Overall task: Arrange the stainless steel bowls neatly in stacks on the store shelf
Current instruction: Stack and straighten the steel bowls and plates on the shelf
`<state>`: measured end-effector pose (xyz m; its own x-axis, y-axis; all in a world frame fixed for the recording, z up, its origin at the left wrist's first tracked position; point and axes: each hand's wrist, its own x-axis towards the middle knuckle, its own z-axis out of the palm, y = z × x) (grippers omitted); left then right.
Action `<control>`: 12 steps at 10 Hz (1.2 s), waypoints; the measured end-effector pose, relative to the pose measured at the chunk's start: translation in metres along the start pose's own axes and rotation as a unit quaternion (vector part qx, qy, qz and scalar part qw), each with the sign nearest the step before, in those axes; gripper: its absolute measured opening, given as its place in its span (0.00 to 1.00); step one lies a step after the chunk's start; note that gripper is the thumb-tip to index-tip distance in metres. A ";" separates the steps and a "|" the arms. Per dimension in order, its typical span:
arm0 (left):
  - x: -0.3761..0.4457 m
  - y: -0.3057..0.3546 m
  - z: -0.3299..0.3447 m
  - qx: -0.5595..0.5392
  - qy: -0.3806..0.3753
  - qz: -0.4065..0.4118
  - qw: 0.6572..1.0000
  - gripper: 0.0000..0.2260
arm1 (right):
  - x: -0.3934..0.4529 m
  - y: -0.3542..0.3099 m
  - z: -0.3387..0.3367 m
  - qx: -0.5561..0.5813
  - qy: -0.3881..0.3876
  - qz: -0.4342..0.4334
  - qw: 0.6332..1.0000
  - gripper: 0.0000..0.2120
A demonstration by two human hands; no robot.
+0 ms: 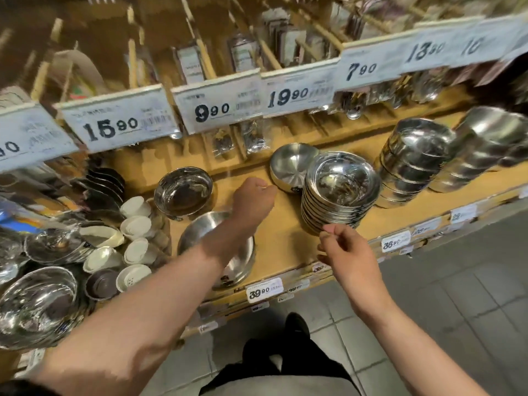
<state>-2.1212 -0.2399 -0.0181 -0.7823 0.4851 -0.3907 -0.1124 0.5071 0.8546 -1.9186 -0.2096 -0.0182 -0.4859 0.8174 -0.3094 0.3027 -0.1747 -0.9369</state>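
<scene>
Here, the wooden shelf (285, 238) carries several groups of steel bowls. A stack of shallow bowls (340, 192) stands at the centre right, and two taller stacks (414, 164) are seen further right. Three bowls lie loose: a tilted bowl (291, 170) leaning just behind the shallow stack, a deep bowl (183, 190) to the left, and a wide bowl (228, 252) near the front edge, partly hidden under the forearm.

The left hand (251, 201) is held over the shelf between the deep bowl and the tilted bowl; its fingers are curled, and nothing is seen to be gripped. The right hand (343, 252) is placed at the near foot of the shallow stack, its fingertips (328, 230) pinched together at the lowest rims; whether a rim is actually held cannot be told.

Several risks are judged likely. The shallow stack could be pushed off true or toppled if its base is nudged sideways. The tilted bowl could be knocked flat with a clatter if it is reached for carelessly. The wide bowl, lying close to the front edge, could be swept to the floor by the left forearm.
</scene>
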 end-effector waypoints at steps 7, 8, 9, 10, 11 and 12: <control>0.104 -0.004 0.049 -0.031 -0.043 -0.118 0.992 0.16 | 0.003 0.017 -0.022 -0.024 0.010 0.053 0.998 0.06; 0.089 0.003 0.027 -0.027 -0.044 -0.127 0.991 0.19 | 0.006 0.021 -0.020 -0.031 0.004 0.063 0.998 0.06; 0.076 0.005 0.008 -0.019 -0.033 -0.134 0.990 0.16 | 0.006 0.023 -0.015 -0.039 -0.012 0.072 0.997 0.06; 0.057 -0.001 -0.007 -0.037 -0.035 -0.138 0.989 0.13 | 0.004 0.024 -0.007 -0.055 -0.033 0.073 0.995 0.06; 0.041 -0.007 -0.022 -0.064 -0.065 -0.119 0.989 0.08 | 0.002 0.023 0.003 -0.051 -0.049 0.077 0.994 0.06; 0.025 -0.012 -0.036 -0.113 -0.091 -0.116 0.983 0.06 | 0.000 0.020 0.012 -0.057 -0.071 0.071 0.993 0.06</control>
<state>-2.1621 -0.2595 -0.0254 -0.5991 0.5043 -0.6218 -0.4242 0.4588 0.7808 -1.9221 -0.2194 -0.0390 -0.5395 0.7027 -0.4638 0.4632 -0.2123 -0.8604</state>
